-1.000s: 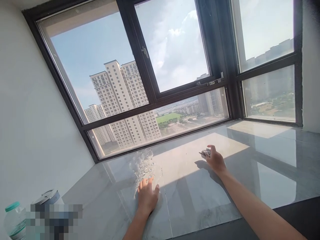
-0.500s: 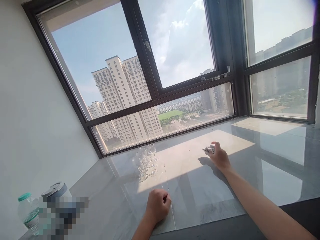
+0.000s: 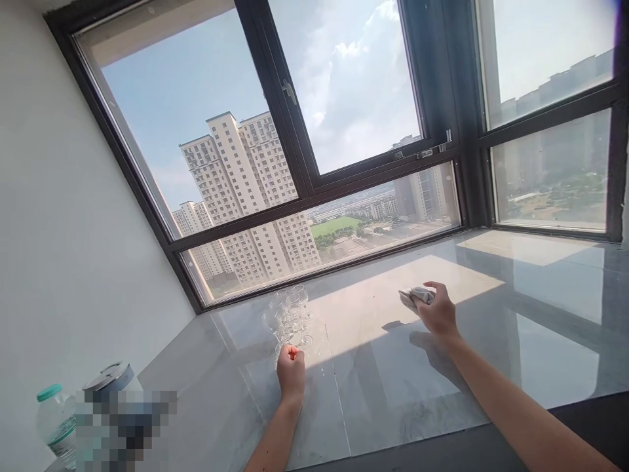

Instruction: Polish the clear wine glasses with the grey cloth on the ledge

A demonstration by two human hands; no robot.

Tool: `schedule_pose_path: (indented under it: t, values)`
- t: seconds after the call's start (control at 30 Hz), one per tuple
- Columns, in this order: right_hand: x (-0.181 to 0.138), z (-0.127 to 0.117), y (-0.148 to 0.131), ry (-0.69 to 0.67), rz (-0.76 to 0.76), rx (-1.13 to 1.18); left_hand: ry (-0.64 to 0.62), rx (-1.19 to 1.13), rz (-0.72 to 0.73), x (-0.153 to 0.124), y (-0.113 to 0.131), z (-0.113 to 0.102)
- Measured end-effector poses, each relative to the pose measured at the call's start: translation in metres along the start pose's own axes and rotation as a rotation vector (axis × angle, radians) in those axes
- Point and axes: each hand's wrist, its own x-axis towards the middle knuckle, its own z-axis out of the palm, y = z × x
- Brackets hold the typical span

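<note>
Several clear stemmed glasses (image 3: 289, 311) stand grouped on the glossy grey sill (image 3: 383, 406), near the window. My left hand (image 3: 291, 375) is right in front of them, with its fingers curled together by the foot of the nearest glass. What those fingers hold, if anything, is hidden. Farther to the right, my right hand (image 3: 437, 311) grips a crumpled whitish-grey cloth (image 3: 417, 296) between thumb and fingers, held just above the sill, where its shadow falls.
At the lower left stand a clear bottle with a green cap (image 3: 55, 416) and a lidded container (image 3: 111, 379), partly pixelated. A dark-framed window (image 3: 314, 190) rises behind the sill, and a white wall (image 3: 88, 262) closes off the left side.
My left hand has moved forward and a little left, up to the glasses. My right hand has risen slightly and shifted right with the cloth, which shows more now.
</note>
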Motion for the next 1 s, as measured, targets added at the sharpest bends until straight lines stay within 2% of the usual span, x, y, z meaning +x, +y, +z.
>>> schedule_pose_path:
  t: [0.1, 0.17, 0.3, 0.37, 0.5, 0.6, 0.77, 0.9, 1.0]
  values:
    - [-0.031, 0.005, -0.021, 0.002, 0.096, 0.075, 0.026, -0.012, 0.002, -0.001, 0.001, -0.001]
    - [-0.059, 0.017, -0.036, -0.042, 0.146, 0.169, 0.041, -0.030, 0.002, -0.001, 0.001, -0.001]
    - [-0.111, 0.053, -0.063, -0.322, -0.015, 0.316, 0.039, -0.105, -0.030, 0.000, -0.002, -0.001]
    - [-0.125, 0.071, -0.072, -0.361, -0.107, 0.292, 0.037, -0.145, -0.055, 0.001, -0.004, 0.000]
    - [-0.127, 0.101, -0.078, -0.361, -0.187, 0.269, 0.044, -0.200, -0.075, 0.004, -0.010, 0.002]
    - [-0.120, 0.111, -0.075, -0.371, -0.222, 0.210, 0.052, -0.195, -0.089, 0.007, -0.014, 0.003]
    - [-0.116, 0.111, -0.065, -0.411, -0.319, 0.125, 0.072, -0.129, -0.099, 0.014, -0.008, 0.011]
    - [-0.114, 0.111, -0.061, -0.393, -0.334, 0.110, 0.097, -0.025, -0.148, 0.027, 0.000, 0.024]
    - [-0.112, 0.114, -0.060, -0.384, -0.313, 0.101, 0.060, 0.017, -0.128, 0.037, 0.003, 0.034]
